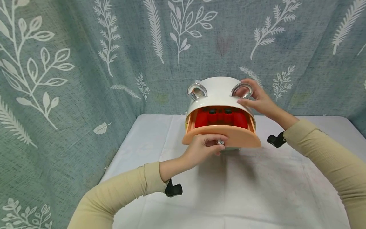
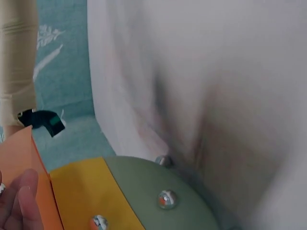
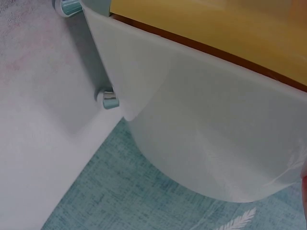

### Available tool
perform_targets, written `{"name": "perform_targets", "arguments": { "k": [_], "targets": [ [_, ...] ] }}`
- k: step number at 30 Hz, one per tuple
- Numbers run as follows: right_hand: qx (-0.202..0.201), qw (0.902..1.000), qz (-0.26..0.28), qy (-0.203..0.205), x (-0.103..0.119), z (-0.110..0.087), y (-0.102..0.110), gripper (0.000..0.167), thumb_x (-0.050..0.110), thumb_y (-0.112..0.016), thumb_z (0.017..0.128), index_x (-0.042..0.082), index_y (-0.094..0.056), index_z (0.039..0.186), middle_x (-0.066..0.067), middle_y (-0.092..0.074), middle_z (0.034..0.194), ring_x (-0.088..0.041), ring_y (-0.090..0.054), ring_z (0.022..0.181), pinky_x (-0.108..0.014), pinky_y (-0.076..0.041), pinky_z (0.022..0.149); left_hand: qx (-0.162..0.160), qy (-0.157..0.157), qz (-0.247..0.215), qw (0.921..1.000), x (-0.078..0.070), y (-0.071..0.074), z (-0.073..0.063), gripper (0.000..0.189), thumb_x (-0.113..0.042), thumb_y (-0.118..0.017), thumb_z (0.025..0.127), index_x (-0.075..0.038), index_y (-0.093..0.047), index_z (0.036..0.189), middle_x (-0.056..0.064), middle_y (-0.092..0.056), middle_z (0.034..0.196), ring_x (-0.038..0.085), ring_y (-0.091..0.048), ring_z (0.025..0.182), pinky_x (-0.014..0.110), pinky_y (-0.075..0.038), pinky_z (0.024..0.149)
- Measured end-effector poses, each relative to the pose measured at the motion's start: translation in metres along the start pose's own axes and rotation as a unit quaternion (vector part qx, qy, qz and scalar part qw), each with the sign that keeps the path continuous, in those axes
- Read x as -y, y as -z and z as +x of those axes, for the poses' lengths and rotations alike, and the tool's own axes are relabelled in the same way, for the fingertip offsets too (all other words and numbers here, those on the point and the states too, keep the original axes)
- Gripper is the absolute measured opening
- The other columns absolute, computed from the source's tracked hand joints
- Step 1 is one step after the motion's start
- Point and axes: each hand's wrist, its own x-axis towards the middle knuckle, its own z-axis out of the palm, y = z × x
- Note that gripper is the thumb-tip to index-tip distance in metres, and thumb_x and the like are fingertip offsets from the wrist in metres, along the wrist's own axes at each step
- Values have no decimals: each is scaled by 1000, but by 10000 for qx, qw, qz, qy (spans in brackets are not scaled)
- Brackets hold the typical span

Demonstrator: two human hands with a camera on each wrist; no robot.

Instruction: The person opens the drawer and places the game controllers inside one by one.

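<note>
A small rounded white drawer cabinet [image 1: 218, 90] stands on the table, with two chrome rings on top. Its orange drawer [image 1: 240, 136] is pulled partway out, showing red contents [image 1: 218, 118] with dark round spots, their kind unclear. My left hand [image 1: 201, 148] pinches the drawer's chrome knob [image 1: 220, 142] between thumb and fingers. On the cabinet's upper right, my right hand [image 1: 258, 98] grips the right chrome ring [image 1: 242, 90], thumb in front and fingers behind. In the left wrist view, a yellow drawer [image 2: 86, 182] and a green drawer [image 2: 144, 179] lie beyond the orange front, both closed.
A white cloth covers the table [image 1: 257, 190]. Behind and to the left hangs a green-blue leaf-patterned curtain [image 1: 128, 41]. The left chrome ring [image 1: 197, 91] is untouched. Short chrome feet [image 3: 109, 99] carry the cabinet. A black wrist camera [image 1: 173, 190] sits at the left sleeve.
</note>
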Motion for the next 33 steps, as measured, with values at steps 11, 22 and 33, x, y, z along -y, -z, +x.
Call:
{"name": "perform_targets", "arguments": {
  "k": [11, 22, 33],
  "targets": [
    [-9, 9999, -94, -127, -2, 2, 0, 62, 9, -60, 88, 13, -26, 140, -12, -31, 132, 0, -47, 100, -58, -26, 99, 160, 137, 50, 9998, 6, 10, 15, 25, -9, -65, 84, -6, -67, 110, 15, -67, 89, 13, -63, 66, 24, -45, 54],
    [-82, 9999, -3, -81, 0, 0, 0, 62, 7, -60, 88, 12, -27, 140, -12, -35, 127, 3, -48, 98, -59, -22, 100, 120, 33, 38, 9999, 14, 17, 33, 26, -8, -64, 85, -5, -66, 111, 16, -68, 89, 30, -65, 63, 30, -45, 51],
    [-73, 9998, -2, -163, -1, 0, -1, 62, 8, -60, 88, 12, -26, 140, -7, -37, 124, 4, -49, 97, -55, -27, 97, 1, 159, -38, 9999, 17, 20, 49, 26, -9, -66, 84, -5, -67, 109, 11, -67, 84, 20, -51, 45, 36, -50, 50]
  ]
}}
